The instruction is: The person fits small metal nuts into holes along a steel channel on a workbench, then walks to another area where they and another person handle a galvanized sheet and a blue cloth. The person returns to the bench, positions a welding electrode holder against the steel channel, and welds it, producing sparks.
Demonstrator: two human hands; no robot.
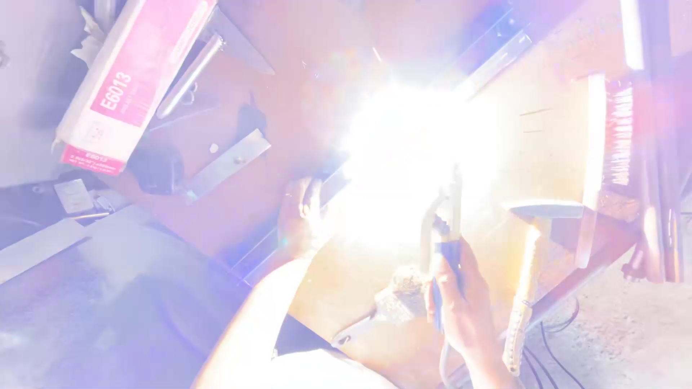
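Right hand (461, 302) fingers (curled) wrap the electrode holder (443, 238).

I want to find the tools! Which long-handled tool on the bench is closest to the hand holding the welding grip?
The chipping hammer, just beside the right hand. Its pale handle points toward the person. The wire brush lies farther off by the bench's edge.

**Glare over a brown work surface**

The middle of the frame is washed out by white glare. A brown table (288, 79) is seen across the upper part, grey floor (86, 317) at lower left, and pale gritty ground (634, 338) at lower right.
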